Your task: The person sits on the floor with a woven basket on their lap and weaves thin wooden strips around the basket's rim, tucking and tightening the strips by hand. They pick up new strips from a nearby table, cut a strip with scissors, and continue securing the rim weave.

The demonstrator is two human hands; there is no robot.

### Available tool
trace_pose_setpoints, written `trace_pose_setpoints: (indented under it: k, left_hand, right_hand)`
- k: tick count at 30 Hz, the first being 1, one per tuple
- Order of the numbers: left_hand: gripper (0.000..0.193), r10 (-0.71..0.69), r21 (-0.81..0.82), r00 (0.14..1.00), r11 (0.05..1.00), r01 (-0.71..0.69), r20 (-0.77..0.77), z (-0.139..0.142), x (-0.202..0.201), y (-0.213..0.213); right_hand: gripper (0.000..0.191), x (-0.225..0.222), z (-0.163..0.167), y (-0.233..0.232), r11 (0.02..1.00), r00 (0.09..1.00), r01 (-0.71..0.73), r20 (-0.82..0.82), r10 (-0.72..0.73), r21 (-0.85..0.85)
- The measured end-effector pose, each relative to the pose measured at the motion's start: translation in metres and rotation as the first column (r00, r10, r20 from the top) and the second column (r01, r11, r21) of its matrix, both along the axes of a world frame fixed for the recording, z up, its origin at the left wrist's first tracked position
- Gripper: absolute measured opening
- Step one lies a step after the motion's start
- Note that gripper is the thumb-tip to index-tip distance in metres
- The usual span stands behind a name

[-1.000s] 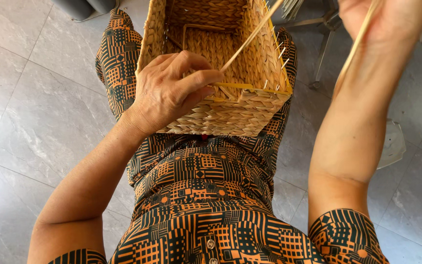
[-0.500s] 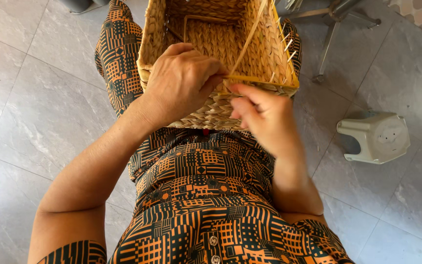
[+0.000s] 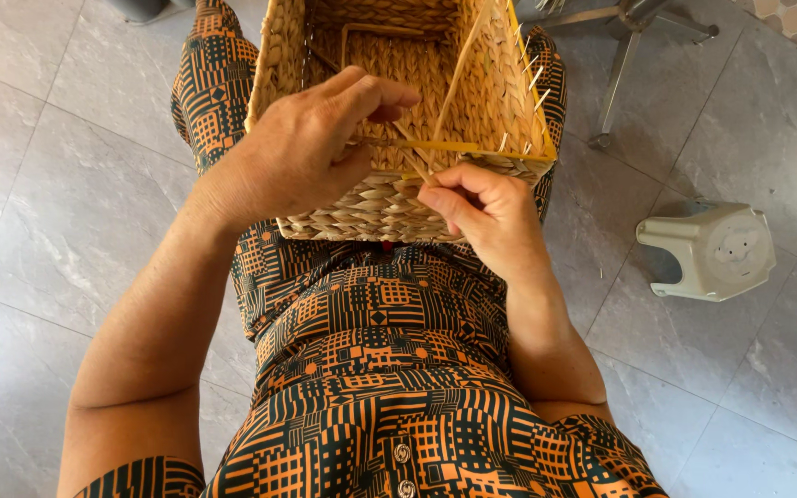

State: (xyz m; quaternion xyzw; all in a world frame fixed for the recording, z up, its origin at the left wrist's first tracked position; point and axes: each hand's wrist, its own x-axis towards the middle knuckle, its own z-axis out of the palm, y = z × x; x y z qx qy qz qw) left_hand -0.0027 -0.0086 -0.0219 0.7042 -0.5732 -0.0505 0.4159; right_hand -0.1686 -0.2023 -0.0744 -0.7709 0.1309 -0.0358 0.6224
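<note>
At the near rim of the square woven straw basket on the person's lap, the right hand pinches a thin pale straw strip tight. Beside it, the left hand grips the rim with bent fingers. Pulling too hard could snap the dry strip, or tip the basket toward the grey tile floor near the small white plastic stool.

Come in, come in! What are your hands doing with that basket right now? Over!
Left hand gripping the woven basket at its near rim. Right hand pinching a thin straw strand at the rim. Basket resting on the lap. Nothing in the way.
</note>
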Motion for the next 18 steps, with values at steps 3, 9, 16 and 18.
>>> trace_pose_setpoints:
  k: [3, 9, 16, 18]
  left_hand:
    - [0.029, 0.043, 0.059, 0.997, 0.997, -0.047, 0.071, -0.003, 0.001, 0.006]
    - [0.013, 0.126, -0.002, 0.964, 0.992, -0.129, 0.234, -0.019, -0.011, 0.009]
    - [0.030, 0.083, -0.067, 0.992, 0.995, -0.077, 0.097, -0.007, -0.007, 0.014]
    - [0.040, 0.051, -0.119, 0.999, 0.992, -0.050, 0.010, -0.001, -0.004, 0.020]
  right_hand:
    - [0.009, -0.010, 0.012, 0.000, 0.921, 0.962, 0.005, 0.254, 0.102, -0.390]
    - [0.009, -0.028, 0.036, 0.006, 0.885, 0.925, 0.056, 0.358, 0.128, -0.462]
    - [0.019, -0.038, 0.085, -0.025, 0.794, 0.965, -0.031, 0.189, 0.182, -0.607]
    - [0.025, -0.043, 0.105, -0.029, 0.620, 0.956, 0.028, 0.202, 0.212, -0.784]
